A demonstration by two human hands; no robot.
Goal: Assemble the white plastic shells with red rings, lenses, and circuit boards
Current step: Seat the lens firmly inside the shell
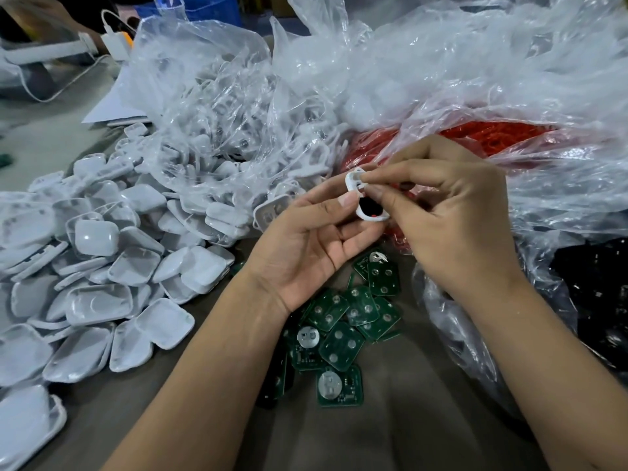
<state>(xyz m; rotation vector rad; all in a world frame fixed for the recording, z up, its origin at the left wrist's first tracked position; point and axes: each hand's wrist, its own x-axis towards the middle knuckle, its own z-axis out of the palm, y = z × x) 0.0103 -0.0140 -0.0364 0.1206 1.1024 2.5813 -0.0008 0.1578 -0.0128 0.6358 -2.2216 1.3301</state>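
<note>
Holding a white plastic shell (365,198) above the middle of the desk (390,419), the left hand (306,246) curls its fingers (346,200) round it from below. The right hand (455,219) pinches at the shell's upper end with thumb and forefinger. Green circuit boards (339,334) lie scattered beneath both hands. White shells (102,273) are heaped toward the left edge; red rings (475,137) fill a clear plastic bag (441,79) behind.

shells (91,266) heaped left, circuit boards (339,328) centre, rings in bag (475,137) behind right
</note>
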